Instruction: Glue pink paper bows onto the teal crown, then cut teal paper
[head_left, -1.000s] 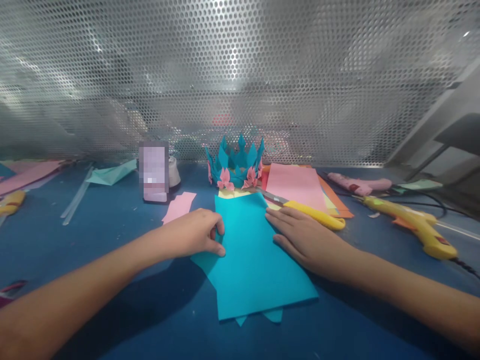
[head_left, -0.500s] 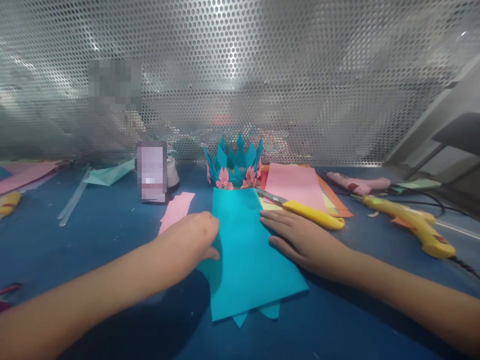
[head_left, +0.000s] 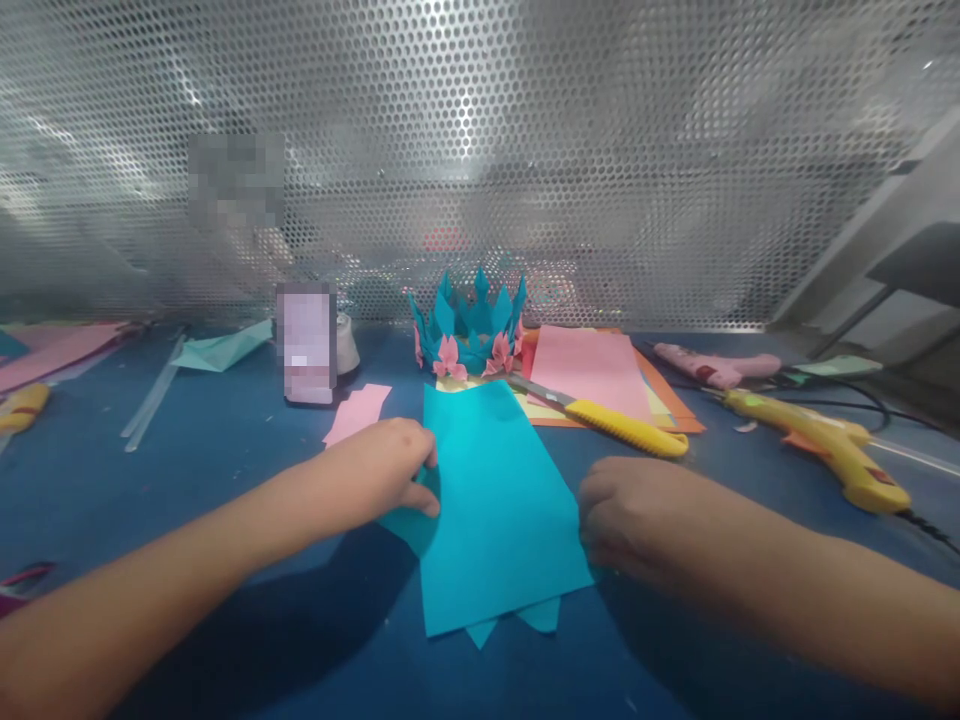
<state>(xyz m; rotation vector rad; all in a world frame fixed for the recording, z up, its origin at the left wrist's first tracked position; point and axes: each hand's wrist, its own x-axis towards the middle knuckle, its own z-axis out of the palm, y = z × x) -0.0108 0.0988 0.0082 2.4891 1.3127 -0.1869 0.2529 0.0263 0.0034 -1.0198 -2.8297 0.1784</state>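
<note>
A folded sheet of bright blue paper (head_left: 495, 500) lies in front of me, with pointed and rounded blue pieces (head_left: 541, 614) showing from beneath its near edge. At its left edge, my left hand (head_left: 397, 465) has curled fingers and its thumb on the paper; part of the grip is hidden. On the opposite side, my right hand (head_left: 622, 510) is closed at the sheet's right edge, its fingertips mostly out of sight. Just behind the sheet stands a blue paper crown (head_left: 472, 330) with pink paper flowers. A yellow utility knife (head_left: 622, 425) lies beyond my right hand.
Coloured paper sheets (head_left: 592, 365) are stacked behind the knife. Pink strips (head_left: 358, 412) lie beyond my left hand, near a phone (head_left: 307, 345). A yellow glue gun (head_left: 825, 440) and a pink one (head_left: 716, 365) lie right. A perforated metal panel (head_left: 480, 150) closes off the back.
My right hand has gone from lying flat on the sheet to curled at its right edge, moving nearer me and rightward. The paper has shifted slightly; my left hand stays at the left edge.
</note>
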